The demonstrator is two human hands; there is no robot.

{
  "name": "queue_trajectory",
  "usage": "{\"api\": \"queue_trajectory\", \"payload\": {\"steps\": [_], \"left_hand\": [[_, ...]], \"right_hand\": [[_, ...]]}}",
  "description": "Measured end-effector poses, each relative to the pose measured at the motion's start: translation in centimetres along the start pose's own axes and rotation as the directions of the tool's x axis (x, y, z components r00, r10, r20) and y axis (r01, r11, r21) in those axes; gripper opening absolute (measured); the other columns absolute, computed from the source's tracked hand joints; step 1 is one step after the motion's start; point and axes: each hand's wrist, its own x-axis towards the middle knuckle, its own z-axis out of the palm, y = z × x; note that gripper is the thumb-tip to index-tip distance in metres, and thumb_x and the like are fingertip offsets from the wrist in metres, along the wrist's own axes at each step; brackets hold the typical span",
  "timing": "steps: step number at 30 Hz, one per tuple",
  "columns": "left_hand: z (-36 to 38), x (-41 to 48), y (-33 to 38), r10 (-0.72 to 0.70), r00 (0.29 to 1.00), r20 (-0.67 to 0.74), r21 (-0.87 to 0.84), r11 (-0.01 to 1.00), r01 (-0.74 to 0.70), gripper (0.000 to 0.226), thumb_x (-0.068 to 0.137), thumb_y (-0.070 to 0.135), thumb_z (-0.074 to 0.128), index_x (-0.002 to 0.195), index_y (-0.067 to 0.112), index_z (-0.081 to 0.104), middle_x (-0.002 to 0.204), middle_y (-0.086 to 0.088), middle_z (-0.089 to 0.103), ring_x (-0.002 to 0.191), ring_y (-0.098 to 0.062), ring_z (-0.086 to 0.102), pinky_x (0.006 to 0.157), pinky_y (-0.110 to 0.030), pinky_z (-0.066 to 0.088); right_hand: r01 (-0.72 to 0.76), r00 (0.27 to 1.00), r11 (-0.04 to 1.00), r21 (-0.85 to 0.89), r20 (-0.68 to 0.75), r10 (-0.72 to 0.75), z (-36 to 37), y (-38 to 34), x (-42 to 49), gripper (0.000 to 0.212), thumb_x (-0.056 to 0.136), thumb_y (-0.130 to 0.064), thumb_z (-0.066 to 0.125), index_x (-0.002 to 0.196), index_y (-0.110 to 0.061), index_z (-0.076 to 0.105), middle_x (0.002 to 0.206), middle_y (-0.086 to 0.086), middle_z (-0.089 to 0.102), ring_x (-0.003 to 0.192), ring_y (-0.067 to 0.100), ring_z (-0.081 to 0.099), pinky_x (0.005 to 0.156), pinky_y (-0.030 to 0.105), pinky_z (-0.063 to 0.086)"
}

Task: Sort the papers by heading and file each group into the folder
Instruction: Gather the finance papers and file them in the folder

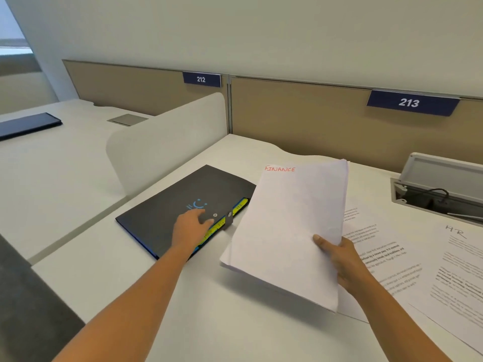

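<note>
A dark folder with a blue smiley print lies closed on the white desk, yellow tabs showing along its right edge. My left hand rests on its cover near the snap strap, fingers bent over the flap edge. My right hand grips a stack of white sheets headed "FINANCE" in red, holding it tilted above the desk just right of the folder. More printed sheets lie flat under and right of the stack, one headed "HR".
A low white divider stands left of the folder. Beige partition panels with signs 212 and 213 run along the back. An open cable hatch sits at the right rear. A dark flat object lies on the neighbouring desk.
</note>
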Motion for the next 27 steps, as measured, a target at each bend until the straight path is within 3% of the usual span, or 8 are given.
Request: {"api": "queue_trajectory", "payload": {"steps": [3,6,13,20,27], "left_hand": [[2.1,2.1,-0.1,0.056,0.986,0.160,0.228,0.969,-0.092,0.056,0.086,0.043,0.058,0.130,0.010,0.048,0.138,-0.010,0.045,0.129,-0.027,0.038,0.106,-0.041,0.033],[3.5,3.4,-0.4,0.031,0.976,0.217,0.405,0.907,-0.119,0.063,0.089,0.050,0.048,0.136,0.010,0.038,0.148,-0.010,0.032,0.138,-0.027,0.025,0.112,-0.047,0.023],[4.4,4.2,-0.8,0.016,0.973,0.230,0.460,0.880,-0.123,0.068,0.095,0.048,0.037,0.145,0.005,0.022,0.154,-0.014,0.019,0.142,-0.028,0.017,0.114,-0.043,0.021],[4.6,4.4,-0.3,0.012,0.951,0.308,0.590,0.782,-0.201,0.059,0.099,0.041,0.028,0.144,0.002,0.021,0.151,-0.023,0.020,0.140,-0.037,0.022,0.109,-0.045,0.028],[4.6,4.9,0.3,0.009,0.946,0.324,0.629,0.744,-0.223,0.038,0.098,0.013,0.035,0.134,-0.002,0.035,0.136,-0.026,0.042,0.125,-0.040,0.043,0.099,-0.042,0.042]], "right_hand": [[-0.005,1.000,1.000,0.022,-0.026,0.006,0.3,0.3,0.4,0.005,0.088,-0.008,0.059,0.093,-0.011,0.059,0.086,0.006,0.066,0.077,0.024,0.062,0.074,0.036,0.052],[-0.002,0.999,1.000,0.026,-0.043,0.004,0.6,0.6,0.7,0.005,0.088,-0.008,0.060,0.087,-0.013,0.061,0.085,0.006,0.067,0.075,0.023,0.063,0.069,0.033,0.054],[0.005,0.998,1.000,0.022,-0.061,-0.003,1.1,0.5,1.3,0.006,0.088,-0.010,0.060,0.085,-0.014,0.062,0.083,0.005,0.068,0.072,0.021,0.064,0.062,0.030,0.056],[0.012,0.995,1.000,0.026,-0.097,-0.009,1.3,0.4,1.4,0.013,0.088,-0.008,0.059,0.101,-0.007,0.059,0.084,0.008,0.066,0.073,0.023,0.062,0.071,0.034,0.053],[0.011,0.990,1.000,0.019,-0.140,-0.008,1.1,0.3,1.2,0.016,0.088,-0.009,0.060,0.104,-0.007,0.058,0.081,0.005,0.065,0.071,0.020,0.062,0.058,0.027,0.052]]}}
